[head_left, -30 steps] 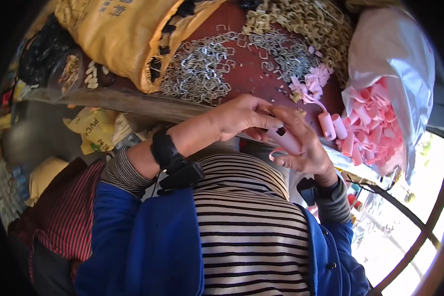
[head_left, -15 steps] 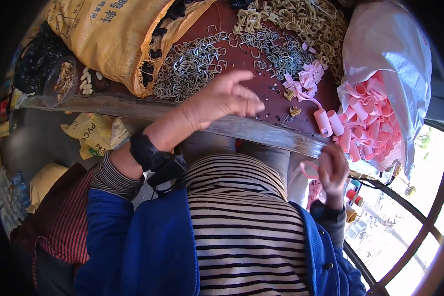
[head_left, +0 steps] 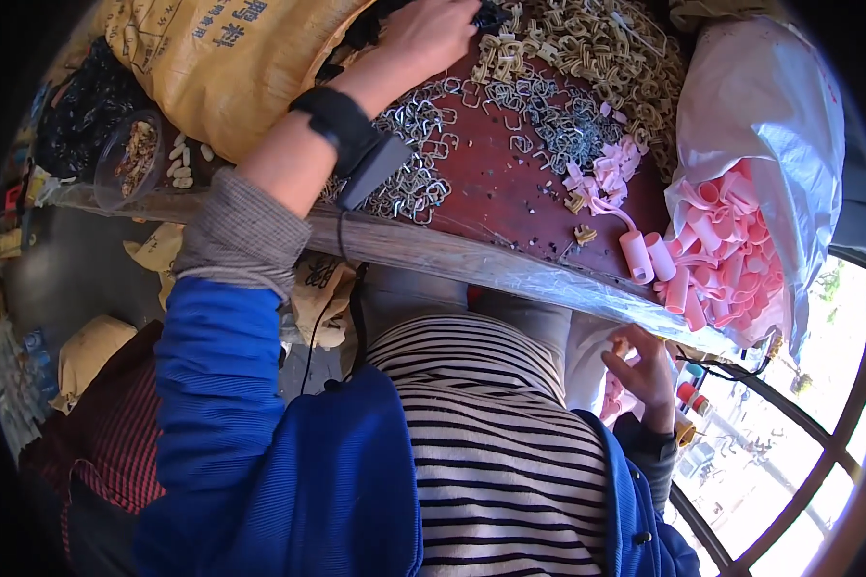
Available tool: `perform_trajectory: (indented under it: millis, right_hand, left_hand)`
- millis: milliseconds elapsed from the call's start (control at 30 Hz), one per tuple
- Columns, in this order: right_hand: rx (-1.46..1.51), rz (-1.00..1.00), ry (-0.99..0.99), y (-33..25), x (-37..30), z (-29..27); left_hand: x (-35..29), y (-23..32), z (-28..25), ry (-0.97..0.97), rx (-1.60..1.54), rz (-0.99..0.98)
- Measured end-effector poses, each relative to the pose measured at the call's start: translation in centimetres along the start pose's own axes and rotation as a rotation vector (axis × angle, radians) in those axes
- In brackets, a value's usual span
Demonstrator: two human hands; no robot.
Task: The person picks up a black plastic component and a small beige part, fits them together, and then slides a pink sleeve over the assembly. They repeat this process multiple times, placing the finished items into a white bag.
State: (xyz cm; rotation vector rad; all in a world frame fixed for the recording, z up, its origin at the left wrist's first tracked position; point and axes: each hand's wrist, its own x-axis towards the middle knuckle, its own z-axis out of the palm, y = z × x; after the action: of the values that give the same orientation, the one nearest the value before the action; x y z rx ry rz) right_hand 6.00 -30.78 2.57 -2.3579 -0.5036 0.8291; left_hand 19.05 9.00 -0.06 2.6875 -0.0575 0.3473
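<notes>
My left hand reaches to the far edge of the view, by the mouth of a yellow woven sack and the black pieces there. Its fingertips are cut off by the picture's edge, so whether they grip anything is hidden. A black piece lies right beside its fingers. In front of the table's near edge, my right hand is raised with fingers bent and apart, nothing visible in it. Pink plastic tubes spill from a white bag beyond it.
On the dark red table lie piles of silver metal clips, beige clips and pale pink pieces. A clear tub sits at the left. The table's front edge is wrapped in film; a barred window is at the right.
My left hand has moved away from me, from above the table's front to the sack's mouth. My right hand has dropped slightly nearer; the pink loop beside it is no longer seen.
</notes>
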Motion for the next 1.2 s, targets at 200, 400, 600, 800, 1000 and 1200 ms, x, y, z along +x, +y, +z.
perform_trajectory:
  millis: [200, 400, 600, 800, 1000, 1200]
  right_hand:
    - [-0.177, -0.46, 0.085, -6.4, 6.7, 1.2]
    - [-0.252, -0.63, 0.233, -7.2, 11.5, 1.0]
    - [-0.289, -0.596, 0.338, -7.9, 17.4, 1.0]
    - [-0.409, -0.58, 0.428, -7.0, 21.1, 2.3]
    - [-0.439, -0.564, 0.435, -7.1, 21.3, 2.8]
    - [-0.423, -0.545, 0.416, -7.6, 21.2, 2.5]
  left_hand:
    - [3.9, -0.7, 2.6, -0.306, 0.374, -0.101]
    - [0.2, -0.8, -1.9, -0.125, -0.381, 0.153]
    - [-6.1, -0.8, -1.9, -0.491, -1.557, -0.305]
    - [-12.1, 0.9, -0.5, -0.465, -1.892, -0.693]
    - [-13.4, 2.2, 0.1, -0.424, -1.929, -0.791]
    - [-13.9, 3.4, 0.4, -0.372, -1.868, -0.821]
